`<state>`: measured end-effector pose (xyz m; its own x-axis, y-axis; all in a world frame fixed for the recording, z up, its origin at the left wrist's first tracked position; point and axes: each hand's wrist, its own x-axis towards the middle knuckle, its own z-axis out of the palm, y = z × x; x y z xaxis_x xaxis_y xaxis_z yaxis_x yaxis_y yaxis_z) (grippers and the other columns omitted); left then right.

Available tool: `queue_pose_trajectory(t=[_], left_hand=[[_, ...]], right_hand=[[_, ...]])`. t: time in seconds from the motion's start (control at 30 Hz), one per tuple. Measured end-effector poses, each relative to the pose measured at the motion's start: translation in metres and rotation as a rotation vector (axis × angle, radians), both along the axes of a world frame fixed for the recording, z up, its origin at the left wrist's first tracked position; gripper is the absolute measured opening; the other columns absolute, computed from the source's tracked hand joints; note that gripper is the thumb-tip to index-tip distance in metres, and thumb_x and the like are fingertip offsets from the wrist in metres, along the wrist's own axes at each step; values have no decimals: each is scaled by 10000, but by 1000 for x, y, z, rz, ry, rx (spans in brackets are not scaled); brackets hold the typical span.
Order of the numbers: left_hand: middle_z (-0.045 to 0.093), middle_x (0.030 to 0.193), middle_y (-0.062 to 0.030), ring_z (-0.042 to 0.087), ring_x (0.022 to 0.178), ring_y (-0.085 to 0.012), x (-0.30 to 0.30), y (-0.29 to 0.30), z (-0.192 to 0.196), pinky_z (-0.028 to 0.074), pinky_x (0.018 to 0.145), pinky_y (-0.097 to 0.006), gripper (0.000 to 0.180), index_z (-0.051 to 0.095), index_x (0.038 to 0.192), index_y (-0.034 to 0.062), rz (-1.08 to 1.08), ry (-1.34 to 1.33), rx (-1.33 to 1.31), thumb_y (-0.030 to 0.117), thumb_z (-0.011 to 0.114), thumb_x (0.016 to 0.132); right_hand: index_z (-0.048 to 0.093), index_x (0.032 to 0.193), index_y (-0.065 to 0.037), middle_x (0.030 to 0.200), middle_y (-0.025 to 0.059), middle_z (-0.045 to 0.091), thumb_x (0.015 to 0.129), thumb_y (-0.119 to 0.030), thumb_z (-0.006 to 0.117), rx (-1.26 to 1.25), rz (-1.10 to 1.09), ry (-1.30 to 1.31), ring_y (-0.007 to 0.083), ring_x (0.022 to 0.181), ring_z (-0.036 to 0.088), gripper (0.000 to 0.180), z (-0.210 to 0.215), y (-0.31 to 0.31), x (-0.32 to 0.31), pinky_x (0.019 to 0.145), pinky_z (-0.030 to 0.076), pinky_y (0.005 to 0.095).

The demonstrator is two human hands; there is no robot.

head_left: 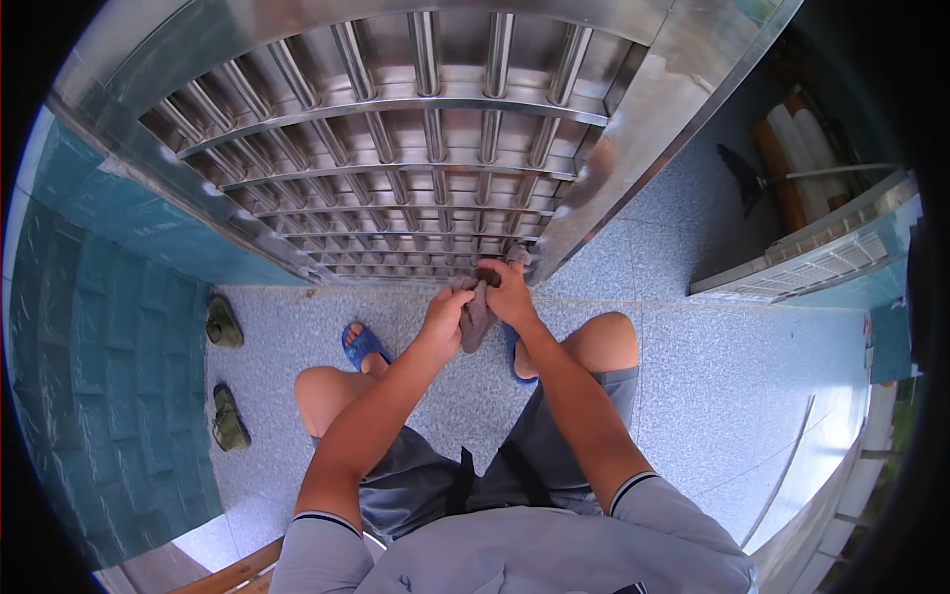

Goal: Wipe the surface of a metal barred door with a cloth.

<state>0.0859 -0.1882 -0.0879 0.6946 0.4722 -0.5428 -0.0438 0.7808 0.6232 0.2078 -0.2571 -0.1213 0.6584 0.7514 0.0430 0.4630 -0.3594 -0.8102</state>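
Head view: person crouched before a shiny steel barred gate (416, 168). Left hand (443, 319) and right hand (510, 295) both clench a limp grey-brown cloth (477, 315), held between them just before the gate's lower bars. Fingers partly buried in cloth folds. Blue sandals (363, 344) half hidden behind arms. Two olive-green shoes (227, 368) lie by the teal wall, on speckled floor (712, 386).

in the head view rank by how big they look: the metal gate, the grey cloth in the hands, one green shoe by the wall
1. metal gate, by far the largest.
2 and 3. grey cloth and the green shoe look about alike; the hands hide part of the cloth, so no ranking.
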Motion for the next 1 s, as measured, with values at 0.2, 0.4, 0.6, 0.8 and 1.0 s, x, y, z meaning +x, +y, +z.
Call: queue_pose_trajectory(t=[0.2,0.4,0.6,0.8,1.0], left_hand=[[549,1131,-93,539,1044,-205,8,0,-4,445,888,-353,311,474,1167,39,77,-54,18,94,494,862],[501,1222,-74,477,1142,-209,10,-6,25,420,925,-385,362,443,1209,110,55,5,-79,264,530,893],[537,1169,-76,524,1082,-200,6,-9,9,452,887,-374,364,467,1198,101,-117,-88,-231,318,504,908],[568,1050,-114,601,912,-219,-1,-6,-22,522,748,-373,266,484,1096,48,-52,17,39,143,557,858],[550,1066,-129,588,949,-245,-2,-7,10,517,770,-386,333,422,1108,46,139,198,81,78,587,821]], right_hand=[[535,1175,-74,1112,137,554,787,-34,450,715,-218,1209,253,936,573,399,13,-5,13,835,474,369],[469,1251,-101,1207,151,528,847,-138,411,908,-323,1712,327,1090,507,409,69,-24,8,963,386,469],[457,1276,-93,1216,130,526,846,-121,429,763,-107,1871,301,1094,511,432,64,-36,-30,973,393,427],[451,1274,-84,1176,84,545,858,-121,442,648,-331,1539,231,1058,527,417,14,-45,-45,949,404,382],[499,1193,-133,1008,36,553,839,-94,478,366,-562,1417,173,909,518,356,7,-45,-43,836,428,327]])
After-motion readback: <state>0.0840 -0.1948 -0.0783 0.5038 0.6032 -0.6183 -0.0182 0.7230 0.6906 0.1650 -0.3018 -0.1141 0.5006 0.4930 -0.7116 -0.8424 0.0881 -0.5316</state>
